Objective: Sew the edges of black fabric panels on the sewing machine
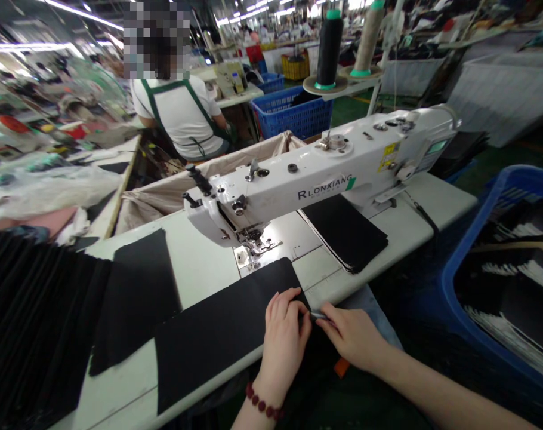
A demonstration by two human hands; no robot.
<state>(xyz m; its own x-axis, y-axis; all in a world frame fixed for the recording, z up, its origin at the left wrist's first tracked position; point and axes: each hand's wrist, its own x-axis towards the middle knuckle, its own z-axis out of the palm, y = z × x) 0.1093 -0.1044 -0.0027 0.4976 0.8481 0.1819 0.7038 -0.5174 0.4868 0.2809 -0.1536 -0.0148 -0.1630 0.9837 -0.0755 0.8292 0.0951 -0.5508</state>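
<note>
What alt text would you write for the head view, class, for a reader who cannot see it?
Both hands, left hand and right hand, pinch the near edge of a black fabric piece on a white table, before a white sewing machine.

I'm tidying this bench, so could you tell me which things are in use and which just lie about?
In use: black fabric piece, left hand, right hand, sewing machine.
Lying about: fabric stack, thread cones, blue basket.
</note>
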